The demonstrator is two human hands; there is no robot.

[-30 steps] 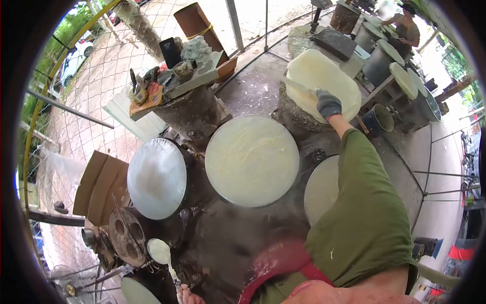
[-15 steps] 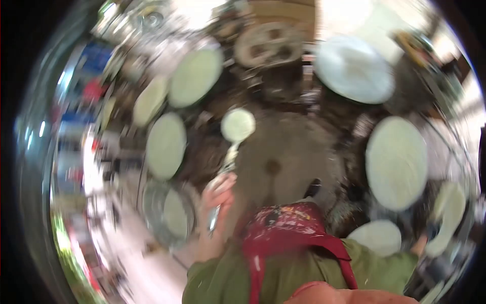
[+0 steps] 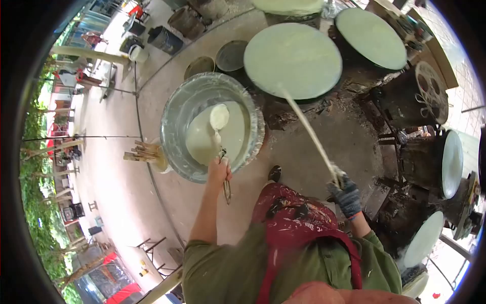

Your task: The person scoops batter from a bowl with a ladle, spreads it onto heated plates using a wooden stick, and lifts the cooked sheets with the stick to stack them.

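My left hand (image 3: 219, 168) is bare and grips the handle of a ladle (image 3: 219, 117). The ladle's round bowl, coated in pale batter, hangs over a large metal basin (image 3: 178, 114) that holds a pool of pale batter (image 3: 202, 139). My right hand (image 3: 346, 195) wears a grey glove and holds a long thin stick (image 3: 308, 131). The stick's far tip reaches the near edge of a round pale steaming surface (image 3: 292, 60) ahead of me.
More round pale discs stand around me: one at the top right (image 3: 372, 30), two at the right (image 3: 451, 163) (image 3: 424, 238). A perforated metal wheel (image 3: 430, 83) leans at the right. Empty pans (image 3: 231, 54) and a bundle of sticks (image 3: 143, 152) lie beyond the basin.
I have turned round from the discs and the stack of sheets to face the batter basin. My left hand brought the ladle over the basin. My right hand now holds the long stick.
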